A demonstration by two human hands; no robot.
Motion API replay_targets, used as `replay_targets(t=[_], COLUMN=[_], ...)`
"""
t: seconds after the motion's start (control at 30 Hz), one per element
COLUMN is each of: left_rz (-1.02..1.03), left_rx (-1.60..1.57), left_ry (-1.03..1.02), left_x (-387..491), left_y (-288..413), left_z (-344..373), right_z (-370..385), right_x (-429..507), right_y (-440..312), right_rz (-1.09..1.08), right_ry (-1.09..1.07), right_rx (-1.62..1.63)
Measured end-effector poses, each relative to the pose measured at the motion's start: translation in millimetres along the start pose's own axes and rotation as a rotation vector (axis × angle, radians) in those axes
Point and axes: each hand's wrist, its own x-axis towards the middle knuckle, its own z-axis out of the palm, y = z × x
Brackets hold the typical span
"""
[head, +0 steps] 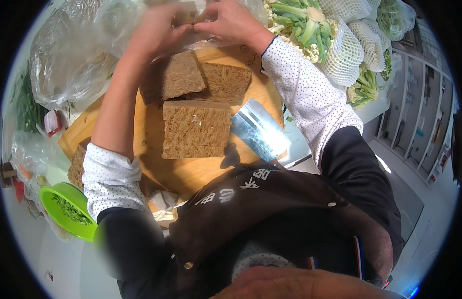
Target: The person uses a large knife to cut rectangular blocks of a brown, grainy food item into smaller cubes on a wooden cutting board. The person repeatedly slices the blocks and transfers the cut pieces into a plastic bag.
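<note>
At the far side of the board, my left hand (156, 31) and my right hand (231, 22) come together around a small brown block (187, 15), partly hidden by my fingers. My left hand grips its left side. The right thumb and fingers pinch at its right edge, over clear plastic film (205, 44). Nearer me on the wooden cutting board (152, 130) stands a stack of brown, noodle-textured food slabs (196, 129). Two more slabs lie behind it, one slab (184, 76) overlapping the other slab (227, 82). A cleaver (261, 129) rests flat to the stack's right.
Clear plastic bags (70, 56) crowd the left. A green bowl (63, 215) holds chopped greens; a cut onion (51, 121) lies beyond it. Another brown slab (78, 164) sits by my left forearm. Cauliflower (309, 26) and white foam-net sleeves (341, 52) fill the back right.
</note>
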Motion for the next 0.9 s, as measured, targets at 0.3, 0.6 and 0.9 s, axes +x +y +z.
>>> replay_targets(t=[0.3,0.6,0.9], left_rz=[-0.077,0.19,0.042], left_rx=[0.149,0.484,0.524], left_ry=[0.077,0.176,0.027], left_x=[-20,15,27], left_y=[38,41,48], left_z=[4,38,40], right_z=[-27,-40,-31], right_x=[2,6,11], right_y=[24,23,39], right_rz=[-0.09,0.082,-0.005], right_ry=[-0.081,-0.064,-0.064], right_rx=[0.225,0.093,-0.019])
